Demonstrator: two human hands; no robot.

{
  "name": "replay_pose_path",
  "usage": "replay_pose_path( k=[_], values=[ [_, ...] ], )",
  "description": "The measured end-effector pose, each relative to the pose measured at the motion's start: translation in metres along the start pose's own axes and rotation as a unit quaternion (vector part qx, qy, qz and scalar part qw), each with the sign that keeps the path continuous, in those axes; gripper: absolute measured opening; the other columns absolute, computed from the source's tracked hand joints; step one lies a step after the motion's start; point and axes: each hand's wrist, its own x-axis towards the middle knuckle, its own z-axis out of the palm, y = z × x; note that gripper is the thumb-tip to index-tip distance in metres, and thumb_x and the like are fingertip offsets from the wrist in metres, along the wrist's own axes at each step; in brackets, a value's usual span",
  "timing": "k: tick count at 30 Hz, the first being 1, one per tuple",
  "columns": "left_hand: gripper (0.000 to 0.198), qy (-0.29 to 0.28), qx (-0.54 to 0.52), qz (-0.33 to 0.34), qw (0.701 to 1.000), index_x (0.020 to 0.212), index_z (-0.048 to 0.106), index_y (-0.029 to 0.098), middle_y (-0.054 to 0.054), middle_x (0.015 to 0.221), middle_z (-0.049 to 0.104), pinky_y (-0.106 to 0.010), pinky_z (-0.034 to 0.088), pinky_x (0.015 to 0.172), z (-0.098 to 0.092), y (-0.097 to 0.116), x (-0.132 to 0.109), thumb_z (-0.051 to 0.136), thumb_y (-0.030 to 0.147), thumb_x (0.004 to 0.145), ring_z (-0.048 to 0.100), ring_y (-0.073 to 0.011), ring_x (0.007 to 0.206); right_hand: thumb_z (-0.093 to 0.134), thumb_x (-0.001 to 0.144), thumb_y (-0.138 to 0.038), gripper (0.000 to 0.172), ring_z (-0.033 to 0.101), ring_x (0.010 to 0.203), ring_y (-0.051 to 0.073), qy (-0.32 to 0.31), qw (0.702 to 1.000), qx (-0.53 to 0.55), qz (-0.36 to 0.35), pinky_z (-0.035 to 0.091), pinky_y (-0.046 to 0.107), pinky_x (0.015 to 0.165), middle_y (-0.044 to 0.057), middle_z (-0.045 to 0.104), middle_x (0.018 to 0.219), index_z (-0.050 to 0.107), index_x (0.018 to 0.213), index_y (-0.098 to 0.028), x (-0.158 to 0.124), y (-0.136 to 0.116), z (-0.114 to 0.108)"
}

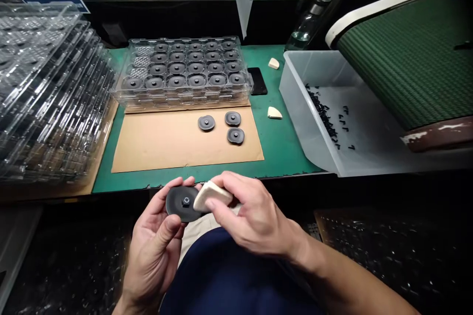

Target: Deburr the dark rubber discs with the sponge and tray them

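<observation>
A dark, rounded disc (181, 204) with a small raised centre is held by its edge in my left hand (155, 238), thumb at the near side and fingers behind. My right hand (256, 214) pinches a cream-coloured pad (210, 196), whose tip touches the right part of the disc. Beyond my hands, three similar discs (206, 123) lie on a brown cardboard sheet (155, 142). Behind them stands a clear plastic tray (181, 93) with several rows of dark discs in its pockets; a few pockets at its left hold none.
Stacked clear trays (48, 108) rise at the left. On the green mat (273, 152) lie a black phone (258, 81) and two cream pieces (274, 112). A translucent bin (318, 142) with small black bits, a bottle (305, 29) and a green belt (417, 54) are at the right.
</observation>
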Motion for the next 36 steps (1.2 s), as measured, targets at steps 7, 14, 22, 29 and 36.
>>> replay_pose_path(
  k=[7,14,22,29,36],
  values=[
    [0.051,0.006,-0.002,0.019,1.0,0.133,0.069,0.019,-0.017,0.145,0.063,-0.03,0.054,0.108,0.004,0.001,-0.004,0.085,0.026,0.086,0.06,-0.0326,0.134,0.058,0.099,-0.026,0.01,0.049,0.069,0.013,0.001,1.0,0.003,0.007,0.038,0.029,0.067,-0.001,0.057,0.081,0.062,0.096,-0.018,0.002,0.002,0.004],
    [0.037,0.055,-0.047,0.007,0.997,0.124,0.073,0.014,-0.017,0.137,0.068,-0.036,0.056,0.107,0.01,0.008,0.0,0.076,0.036,0.094,0.066,-0.0348,0.126,0.064,0.099,-0.03,0.01,0.056,0.07,0.012,0.117,0.99,-0.011,0.078,0.042,0.027,0.068,-0.003,0.065,0.083,0.068,0.101,-0.02,0.005,0.03,0.001],
    [0.035,0.064,-0.053,-0.004,0.997,0.124,0.071,0.012,-0.019,0.137,0.068,-0.038,0.055,0.108,0.009,0.007,0.001,0.072,0.035,0.097,0.066,-0.0343,0.126,0.063,0.1,-0.035,0.015,0.056,0.072,0.012,0.07,0.989,0.054,0.119,0.043,0.026,0.066,-0.003,0.066,0.084,0.068,0.103,-0.021,0.005,0.025,0.0],
    [0.043,0.021,-0.015,0.011,1.0,0.132,0.068,0.018,-0.017,0.144,0.064,-0.027,0.053,0.107,0.008,0.005,-0.003,0.08,0.023,0.09,0.066,-0.027,0.127,0.062,0.101,-0.032,0.013,0.051,0.07,0.012,-0.052,0.988,0.132,0.068,0.04,0.026,0.063,-0.003,0.061,0.085,0.066,0.104,-0.02,0.009,0.003,-0.004],
    [0.048,-0.011,0.002,0.036,0.999,0.135,0.066,0.02,-0.015,0.149,0.061,-0.027,0.052,0.109,0.005,0.004,-0.008,0.079,0.02,0.09,0.062,-0.0267,0.132,0.06,0.098,-0.021,0.005,0.045,0.067,0.011,-0.037,0.998,0.052,0.001,0.037,0.026,0.063,-0.003,0.054,0.079,0.063,0.095,-0.018,0.008,-0.003,-0.002]
  ],
)
